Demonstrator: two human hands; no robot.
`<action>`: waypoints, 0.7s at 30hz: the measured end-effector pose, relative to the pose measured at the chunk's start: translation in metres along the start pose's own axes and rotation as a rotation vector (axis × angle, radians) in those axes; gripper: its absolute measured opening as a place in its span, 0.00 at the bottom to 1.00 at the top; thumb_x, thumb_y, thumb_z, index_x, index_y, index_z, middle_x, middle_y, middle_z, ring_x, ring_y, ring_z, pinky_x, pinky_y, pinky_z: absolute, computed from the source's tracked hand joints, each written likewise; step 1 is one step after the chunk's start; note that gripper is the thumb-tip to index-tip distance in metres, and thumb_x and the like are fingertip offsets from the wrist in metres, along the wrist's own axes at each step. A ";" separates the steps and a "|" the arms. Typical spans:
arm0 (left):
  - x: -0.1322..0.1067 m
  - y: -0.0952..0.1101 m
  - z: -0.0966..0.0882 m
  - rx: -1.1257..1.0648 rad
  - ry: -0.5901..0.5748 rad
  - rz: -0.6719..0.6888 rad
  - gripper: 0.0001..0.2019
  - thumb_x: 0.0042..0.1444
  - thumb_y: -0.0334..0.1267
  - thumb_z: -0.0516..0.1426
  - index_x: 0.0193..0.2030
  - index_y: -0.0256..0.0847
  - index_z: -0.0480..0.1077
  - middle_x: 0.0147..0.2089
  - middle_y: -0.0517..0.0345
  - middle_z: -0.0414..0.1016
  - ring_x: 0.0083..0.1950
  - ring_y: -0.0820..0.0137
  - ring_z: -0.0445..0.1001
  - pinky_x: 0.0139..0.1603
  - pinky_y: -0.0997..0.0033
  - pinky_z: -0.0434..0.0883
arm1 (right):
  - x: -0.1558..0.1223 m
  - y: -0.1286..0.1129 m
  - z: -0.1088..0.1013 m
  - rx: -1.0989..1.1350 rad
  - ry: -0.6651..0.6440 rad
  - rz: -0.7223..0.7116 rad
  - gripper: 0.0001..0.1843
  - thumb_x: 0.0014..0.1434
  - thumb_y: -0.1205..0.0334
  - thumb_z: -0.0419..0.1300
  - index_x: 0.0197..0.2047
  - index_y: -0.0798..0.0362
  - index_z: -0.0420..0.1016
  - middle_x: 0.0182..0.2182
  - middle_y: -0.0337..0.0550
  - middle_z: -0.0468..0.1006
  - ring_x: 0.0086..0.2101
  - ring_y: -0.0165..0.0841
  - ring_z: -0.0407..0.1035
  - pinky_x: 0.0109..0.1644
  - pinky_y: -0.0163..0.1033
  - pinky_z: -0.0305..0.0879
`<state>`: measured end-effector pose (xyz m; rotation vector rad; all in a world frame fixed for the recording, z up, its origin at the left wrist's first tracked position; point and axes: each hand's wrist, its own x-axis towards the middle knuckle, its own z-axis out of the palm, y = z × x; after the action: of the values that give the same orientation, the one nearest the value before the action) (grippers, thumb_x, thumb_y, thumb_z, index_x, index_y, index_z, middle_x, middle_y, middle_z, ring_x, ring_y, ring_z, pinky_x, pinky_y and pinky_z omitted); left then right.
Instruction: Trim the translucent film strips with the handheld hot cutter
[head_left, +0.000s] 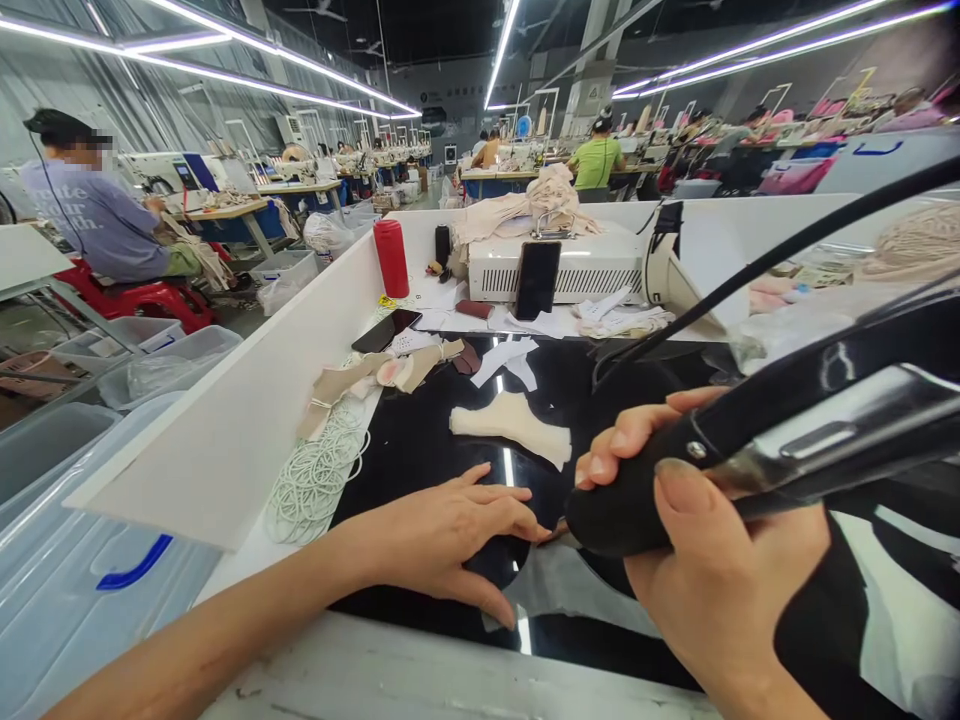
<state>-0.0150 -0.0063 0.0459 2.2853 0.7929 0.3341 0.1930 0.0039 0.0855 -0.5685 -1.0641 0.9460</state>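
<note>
My right hand [735, 570] is wrapped around a thick black corded hand tool [817, 440] with a long silver metal part along its side. Its rounded end points left and down, close to the glossy black tabletop [420, 470]. My left hand [469, 530] lies low over that surface with fingers apart, holding nothing. Its fingertips are near a small brownish piece at the tool's end, partly hidden. Beneath lies a thin, translucent whitish sheet [592, 595]. Just beyond my hands rests a cream, curved padded piece [514, 425].
White cut scraps [508, 362], a coil of pale cord [315, 480] and beige fabric pieces [409, 370] lie around. Behind stand a white vented box [592, 265], a phone [537, 280] and a red cylinder [391, 258]. A low white wall [247, 400] borders the left. Co-workers sit farther off.
</note>
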 end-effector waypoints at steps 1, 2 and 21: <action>0.000 0.000 0.000 -0.003 0.001 -0.004 0.33 0.62 0.45 0.72 0.69 0.44 0.67 0.69 0.44 0.77 0.80 0.48 0.62 0.82 0.28 0.45 | -0.001 0.000 0.000 0.002 -0.006 -0.003 0.21 0.57 0.53 0.78 0.48 0.47 0.77 0.32 0.35 0.80 0.27 0.33 0.76 0.32 0.42 0.79; 0.000 0.001 -0.001 -0.005 0.002 -0.005 0.34 0.61 0.46 0.73 0.69 0.44 0.67 0.69 0.43 0.77 0.80 0.47 0.62 0.82 0.28 0.44 | -0.002 0.001 0.001 0.002 -0.012 -0.007 0.21 0.58 0.53 0.78 0.49 0.47 0.77 0.32 0.35 0.80 0.27 0.33 0.76 0.33 0.42 0.80; 0.001 -0.002 -0.005 -0.034 -0.047 -0.020 0.40 0.57 0.53 0.74 0.72 0.47 0.65 0.75 0.45 0.70 0.82 0.50 0.58 0.83 0.34 0.33 | -0.016 -0.002 0.005 0.058 -0.076 0.031 0.19 0.61 0.54 0.76 0.50 0.46 0.75 0.32 0.35 0.77 0.28 0.32 0.73 0.32 0.39 0.77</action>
<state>-0.0177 -0.0022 0.0476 2.2443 0.7797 0.2817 0.1862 -0.0114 0.0819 -0.5053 -1.0950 1.0289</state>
